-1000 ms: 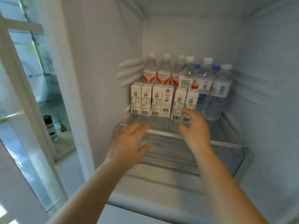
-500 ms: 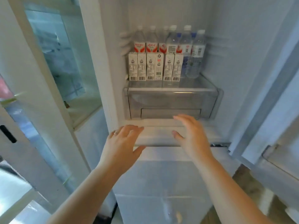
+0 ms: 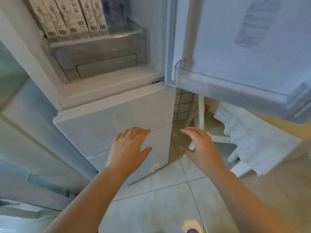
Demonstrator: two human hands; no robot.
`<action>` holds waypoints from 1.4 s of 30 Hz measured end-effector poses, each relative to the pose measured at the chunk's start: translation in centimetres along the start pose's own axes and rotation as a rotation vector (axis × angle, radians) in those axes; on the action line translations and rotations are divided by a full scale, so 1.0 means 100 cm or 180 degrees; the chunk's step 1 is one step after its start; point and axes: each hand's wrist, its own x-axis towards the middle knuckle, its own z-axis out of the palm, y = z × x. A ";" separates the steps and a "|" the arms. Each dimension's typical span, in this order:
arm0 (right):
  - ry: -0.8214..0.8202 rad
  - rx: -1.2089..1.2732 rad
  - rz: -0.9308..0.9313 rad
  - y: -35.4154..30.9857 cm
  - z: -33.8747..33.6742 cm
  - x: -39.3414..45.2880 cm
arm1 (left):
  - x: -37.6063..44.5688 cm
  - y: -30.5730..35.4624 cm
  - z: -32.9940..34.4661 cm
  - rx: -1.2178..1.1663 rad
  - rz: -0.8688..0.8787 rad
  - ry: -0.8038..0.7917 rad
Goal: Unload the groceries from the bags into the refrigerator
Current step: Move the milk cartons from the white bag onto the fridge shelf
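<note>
Both hands dropped from shelf level; left hand (image 3: 129, 147) and right hand (image 3: 201, 147) hang spread, grip empty. Next: reach the white bag (image 3: 257, 140), grasp firmly, lift clear of door bin (image 3: 235, 88).

We can't read any text here. Cartons (image 3: 70, 19) on the fridge shelf carry barcodes and small round logos, all too blurred to make out. A printed sheet (image 3: 255, 22) sticks to the inside of the open door (image 3: 218, 47); we see lines of print there, but none legible.
</note>
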 end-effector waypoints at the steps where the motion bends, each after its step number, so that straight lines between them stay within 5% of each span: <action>1: 0.0038 -0.0009 0.0115 0.014 -0.008 -0.013 | 0.001 0.015 0.007 0.0012 0.0114 -0.0064; 12: 0.0509 -0.0312 0.1467 0.198 -0.151 -0.203 | 0.005 0.269 0.106 -0.0005 0.1390 -0.0747; 23: 0.0605 -0.0358 0.2109 0.340 -0.257 -0.313 | 0.016 0.475 0.187 -0.0143 0.2023 -0.1111; 42: 0.0488 -0.0894 0.2196 0.591 -0.424 -0.156 | 0.287 0.704 0.308 -0.0232 0.2437 -0.1133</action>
